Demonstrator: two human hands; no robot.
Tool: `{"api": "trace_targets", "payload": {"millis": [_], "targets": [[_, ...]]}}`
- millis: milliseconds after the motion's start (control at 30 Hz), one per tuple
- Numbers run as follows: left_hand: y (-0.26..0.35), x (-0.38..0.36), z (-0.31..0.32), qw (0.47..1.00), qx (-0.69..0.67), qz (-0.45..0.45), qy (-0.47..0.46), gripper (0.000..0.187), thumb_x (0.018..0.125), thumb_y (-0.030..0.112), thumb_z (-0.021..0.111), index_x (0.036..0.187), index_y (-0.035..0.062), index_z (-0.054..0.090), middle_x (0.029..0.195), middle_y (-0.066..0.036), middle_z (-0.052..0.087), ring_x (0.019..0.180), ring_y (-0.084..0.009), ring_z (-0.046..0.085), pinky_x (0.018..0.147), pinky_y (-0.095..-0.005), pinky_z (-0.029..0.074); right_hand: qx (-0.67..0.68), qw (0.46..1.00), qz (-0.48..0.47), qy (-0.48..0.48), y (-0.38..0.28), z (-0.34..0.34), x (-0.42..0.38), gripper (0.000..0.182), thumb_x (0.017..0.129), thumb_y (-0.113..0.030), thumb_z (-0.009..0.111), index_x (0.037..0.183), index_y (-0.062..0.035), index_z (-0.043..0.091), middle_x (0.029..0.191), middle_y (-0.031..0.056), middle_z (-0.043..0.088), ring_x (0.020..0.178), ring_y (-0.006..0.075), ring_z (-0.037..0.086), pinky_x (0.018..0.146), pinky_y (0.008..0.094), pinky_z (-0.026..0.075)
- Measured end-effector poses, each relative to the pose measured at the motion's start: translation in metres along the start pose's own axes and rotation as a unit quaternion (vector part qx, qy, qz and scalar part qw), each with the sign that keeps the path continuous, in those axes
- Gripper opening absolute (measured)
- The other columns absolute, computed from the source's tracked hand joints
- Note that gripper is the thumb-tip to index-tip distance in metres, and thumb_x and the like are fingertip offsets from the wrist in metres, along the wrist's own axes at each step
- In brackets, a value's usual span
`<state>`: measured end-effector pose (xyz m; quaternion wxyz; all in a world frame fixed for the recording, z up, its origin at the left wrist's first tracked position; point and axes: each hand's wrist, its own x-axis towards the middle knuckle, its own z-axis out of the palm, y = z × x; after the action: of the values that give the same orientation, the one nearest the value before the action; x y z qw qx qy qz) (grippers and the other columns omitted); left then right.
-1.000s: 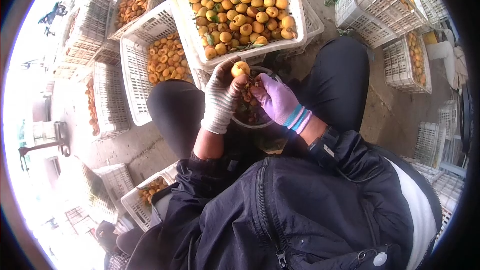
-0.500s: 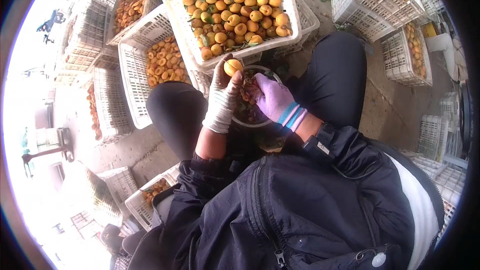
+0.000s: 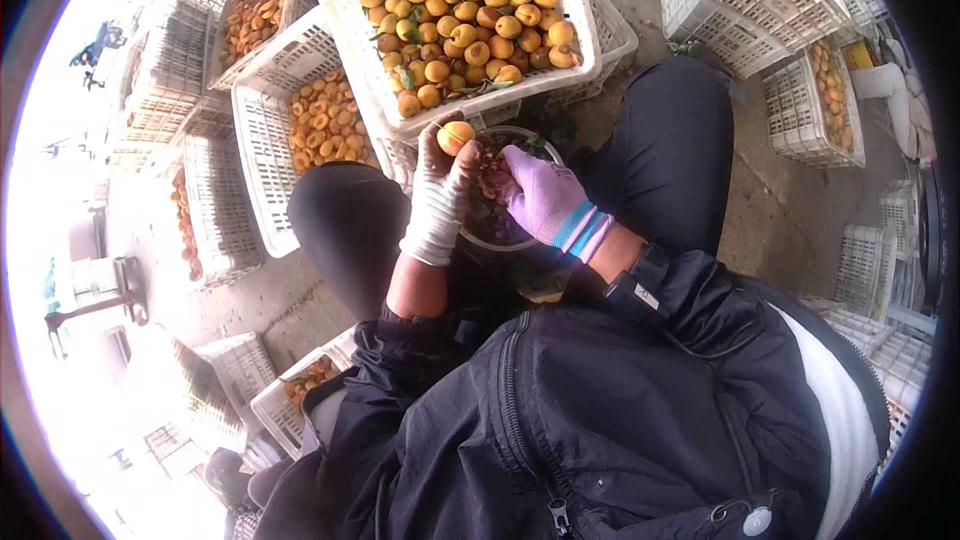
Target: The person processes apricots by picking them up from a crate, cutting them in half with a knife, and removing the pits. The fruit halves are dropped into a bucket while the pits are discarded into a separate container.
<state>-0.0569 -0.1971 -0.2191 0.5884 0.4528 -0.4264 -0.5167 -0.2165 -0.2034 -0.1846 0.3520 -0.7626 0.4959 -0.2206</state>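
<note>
My left hand (image 3: 435, 202), in a white glove with darkened fingers, is closed around a whole orange-yellow apricot (image 3: 456, 138). Close beside it is my right hand (image 3: 548, 200), in a purple glove with blue bands at the cuff. Its fingers are bent together, and whatever they hold is hidden. Under both hands, between my knees, stands a round bucket (image 3: 502, 246) with dark reddish scraps and leaves in it. Just beyond my hands a white plastic crate (image 3: 588, 35) is full of whole apricots and some green leaves.
A lower white crate (image 3: 257, 145) of cut apricots stands at my left knee. Stacked crates (image 3: 165, 65) rise at the far left, more crates (image 3: 735, 5) at the upper right. Another apricot crate (image 3: 795, 115) sits on the right. Part of a person (image 3: 890, 90) shows at the right edge.
My left hand has shifted slightly left with the apricot still in it. The right hand has also moved slightly left and stays close to it.
</note>
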Motion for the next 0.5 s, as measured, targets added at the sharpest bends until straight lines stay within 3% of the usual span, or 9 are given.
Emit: {"api": "trace_targets", "payload": {"millis": [200, 267, 333, 400, 500], "targets": [[0.007, -0.004, -0.001, 0.994, -0.028, -0.094, 0.041, 0.049, 0.095, 0.044, 0.060, 0.120, 0.0028, 0.053, 0.104, -0.006, 0.060, 0.097, -0.0143, 0.056, 0.089, -0.0287, 0.047, 0.004, 0.998, -0.050, 0.036, 0.007, 0.011, 0.004, 0.022, 0.094, -0.029, 0.056, 0.094, -0.0066, 0.053, 0.085, 0.0192, 0.065, 0.080, 0.0418, 0.063, 0.065, 0.0504, 0.050], [-0.010, 0.002, -0.003, 0.957, -0.255, -0.137, 0.028, 0.061, 0.092, 0.054, 0.059, 0.124, 0.0024, 0.053, 0.114, -0.013, 0.062, 0.103, -0.0229, 0.059, 0.094, -0.0357, 0.047, -0.007, 0.994, -0.088, 0.063, 0.010, 0.014, 0.005, 0.019, 0.091, -0.025, 0.058, 0.093, -0.0065, 0.053, 0.085, 0.0190, 0.065, 0.079, 0.0415, 0.064, 0.064, 0.0496, 0.051], [-0.005, 0.003, 0.004, 0.960, -0.250, -0.121, 0.043, 0.065, 0.090, 0.056, 0.060, 0.125, 0.0023, 0.052, 0.112, -0.013, 0.061, 0.102, -0.0258, 0.060, 0.094, -0.0383, 0.047, -0.017, 0.995, -0.076, 0.054, 0.007, 0.010, 0.004, 0.017, 0.088, -0.021, 0.060, 0.093, -0.0067, 0.053, 0.084, 0.0189, 0.065, 0.078, 0.0413, 0.064, 0.063, 0.0492, 0.051], [-0.004, 0.005, 0.006, 0.956, -0.267, -0.090, 0.087, 0.071, 0.092, 0.060, 0.054, 0.123, -0.0040, 0.048, 0.119, -0.020, 0.057, 0.105, -0.0321, 0.059, 0.097, -0.0431, 0.047, -0.039, 0.995, -0.081, 0.045, 0.008, 0.011, 0.004, 0.017, 0.088, -0.021, 0.060, 0.095, -0.0068, 0.054, 0.086, 0.0192, 0.066, 0.079, 0.0410, 0.064, 0.064, 0.0495, 0.051], [0.004, 0.004, 0.007, 0.942, -0.314, -0.109, 0.047, 0.081, 0.089, 0.065, 0.053, 0.128, -0.0045, 0.043, 0.122, -0.022, 0.054, 0.108, -0.0371, 0.057, 0.101, -0.0479, 0.044, -0.033, 0.994, -0.089, 0.049, 0.012, 0.016, 0.000, 0.018, 0.088, -0.022, 0.060, 0.096, -0.0067, 0.054, 0.088, 0.0194, 0.066, 0.080, 0.0407, 0.065, 0.065, 0.0499, 0.051]]}}
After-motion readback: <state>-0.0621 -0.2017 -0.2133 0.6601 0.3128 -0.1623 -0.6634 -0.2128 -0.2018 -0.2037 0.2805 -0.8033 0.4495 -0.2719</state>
